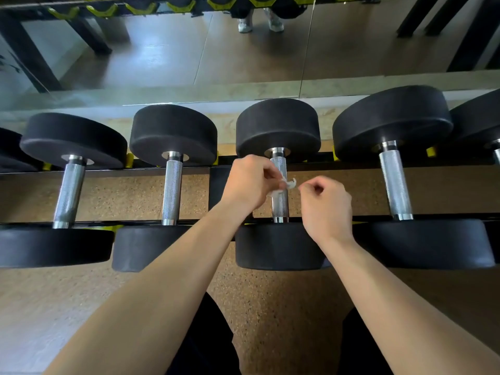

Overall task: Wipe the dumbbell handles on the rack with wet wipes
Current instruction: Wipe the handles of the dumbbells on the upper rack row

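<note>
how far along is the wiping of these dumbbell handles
Done: nothing shows; no handle looks wet. In hand: the left hand pinches a crumpled white wipe at the centre handle, with the right hand curled just beside it, contact unclear. Left: probably this handle, and perhaps the handle to its left and the handle to its right.

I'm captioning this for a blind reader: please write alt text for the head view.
A person's left hand pinches a white wet wipe over a dumbbell's steel handle, the right hand curled beside it. Black dumbbells line a rack before a mirror.
</note>
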`<control>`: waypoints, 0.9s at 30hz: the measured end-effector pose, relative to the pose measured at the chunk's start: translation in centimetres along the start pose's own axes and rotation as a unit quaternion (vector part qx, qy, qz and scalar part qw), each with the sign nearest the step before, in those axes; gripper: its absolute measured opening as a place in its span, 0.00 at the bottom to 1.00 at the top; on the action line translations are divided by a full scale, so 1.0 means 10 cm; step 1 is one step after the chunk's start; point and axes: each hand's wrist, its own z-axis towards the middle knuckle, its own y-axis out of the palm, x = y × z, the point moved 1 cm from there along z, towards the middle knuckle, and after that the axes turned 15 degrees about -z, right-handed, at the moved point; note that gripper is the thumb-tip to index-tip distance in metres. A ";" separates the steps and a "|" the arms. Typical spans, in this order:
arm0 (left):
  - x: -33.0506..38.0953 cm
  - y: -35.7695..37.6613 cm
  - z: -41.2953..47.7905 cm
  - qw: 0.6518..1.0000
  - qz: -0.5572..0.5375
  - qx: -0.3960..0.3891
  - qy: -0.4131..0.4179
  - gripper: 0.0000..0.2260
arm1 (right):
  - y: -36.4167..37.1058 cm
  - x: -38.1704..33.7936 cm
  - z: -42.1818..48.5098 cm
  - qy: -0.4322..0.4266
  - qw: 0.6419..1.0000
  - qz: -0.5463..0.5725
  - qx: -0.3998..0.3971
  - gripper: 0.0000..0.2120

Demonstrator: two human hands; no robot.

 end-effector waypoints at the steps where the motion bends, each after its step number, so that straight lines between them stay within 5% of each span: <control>1: -0.01 0.02 -0.01 1.000 0.001 0.004 0.002 0.05 | 0.00 0.01 0.00 -0.004 1.000 0.000 0.002 0.06; 7: -0.12 0.00 -0.17 0.999 -0.007 -0.030 -0.024 0.04 | 0.05 0.04 0.06 -0.041 0.999 0.003 -0.014 0.12; 18: -0.12 0.07 -0.29 0.989 -0.134 0.060 -0.013 0.05 | 0.00 0.08 0.15 -0.120 0.982 0.073 -0.127 0.12; 24: -0.19 0.10 -0.37 0.965 -0.163 0.202 -0.043 0.05 | -0.04 0.00 0.40 -0.130 0.988 0.060 -0.062 0.11; 27: -0.20 0.11 -0.36 0.965 -0.152 0.209 -0.039 0.06 | 0.08 -0.05 0.44 -0.152 0.987 0.011 -0.059 0.05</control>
